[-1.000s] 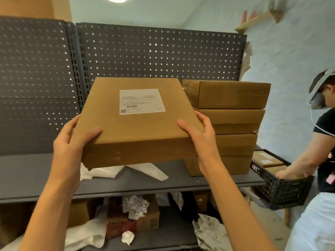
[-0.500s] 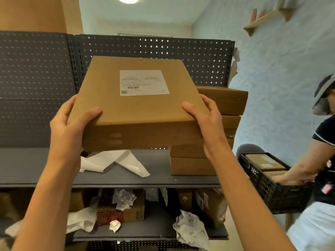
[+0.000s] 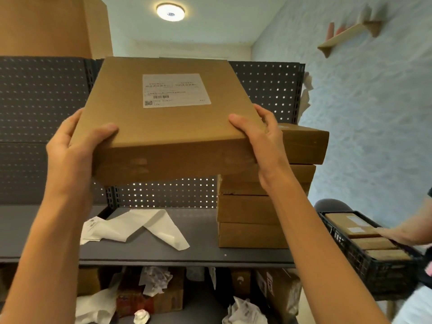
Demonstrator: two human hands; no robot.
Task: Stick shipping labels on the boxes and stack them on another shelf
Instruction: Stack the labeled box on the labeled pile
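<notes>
I hold a flat brown cardboard box (image 3: 163, 136) in the air in front of the grey shelf (image 3: 187, 256). A white shipping label (image 3: 175, 90) is stuck on its top face. My left hand (image 3: 74, 148) grips the near left corner, thumb on top. My right hand (image 3: 259, 139) grips the near right corner the same way. The box hangs level with the top of a stack of several brown boxes (image 3: 252, 220) that stands on the shelf at the right, and it hides part of that stack.
White label backing paper (image 3: 135, 226) lies on the shelf below the held box. A perforated back panel (image 3: 35, 113) closes the shelf. Crumpled paper and cartons fill the lower shelf (image 3: 152, 288). At right, another person's arm (image 3: 406, 232) reaches into a black crate (image 3: 374, 265) of boxes.
Both hands have lifted the labelled box higher and a little to the right, up to the top of the stack. The other person's arm stays in the crate.
</notes>
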